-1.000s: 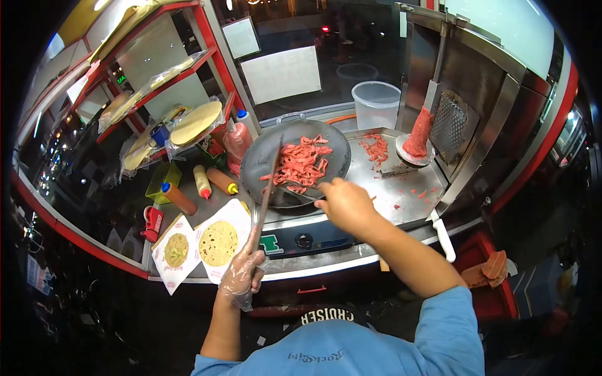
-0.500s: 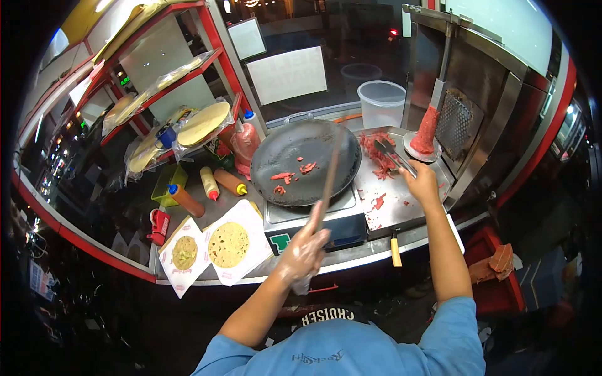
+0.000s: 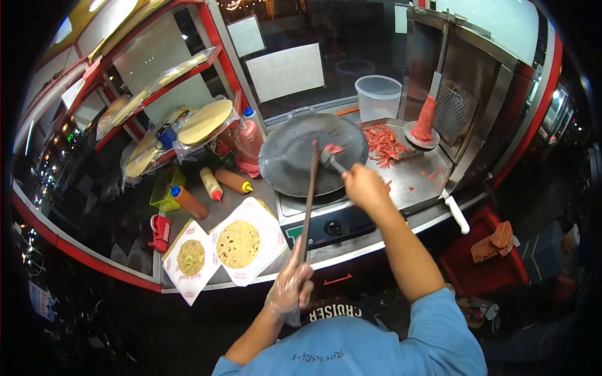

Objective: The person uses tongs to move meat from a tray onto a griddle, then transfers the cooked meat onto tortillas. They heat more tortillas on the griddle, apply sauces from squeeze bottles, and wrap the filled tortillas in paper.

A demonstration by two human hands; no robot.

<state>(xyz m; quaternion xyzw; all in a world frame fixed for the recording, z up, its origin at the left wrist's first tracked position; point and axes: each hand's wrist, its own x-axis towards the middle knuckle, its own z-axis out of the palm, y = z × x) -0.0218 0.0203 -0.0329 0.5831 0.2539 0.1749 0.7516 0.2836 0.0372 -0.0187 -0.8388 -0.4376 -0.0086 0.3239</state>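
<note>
A clear glove covers my left hand (image 3: 290, 289), which is closed around a long, narrow, blade-like tool (image 3: 310, 194). The tool points up and away over the round black pan (image 3: 282, 153). My right hand (image 3: 369, 188) grips metal tongs (image 3: 332, 163) whose tips are down at the pan. A few red meat strips (image 3: 335, 148) lie right at those tips, beside the far end of the blade-like tool. More shredded red meat (image 3: 384, 143) is heaped on the steel tray (image 3: 433, 166) right of the pan.
A meat cone (image 3: 426, 119) stands on a spit by the grill, with a clear bucket (image 3: 378, 97) behind. Left are sauce bottles (image 3: 188, 202) and two papers holding a topped flatbread (image 3: 190, 257) and a plain flatbread (image 3: 238, 244). A white-handled knife (image 3: 458, 214) overhangs the counter's right edge.
My right hand has carried the tongs left from the meat heap to the pan. The tool in my left hand is lower and more upright. Scattered meat in the pan is gathered near the tips.
</note>
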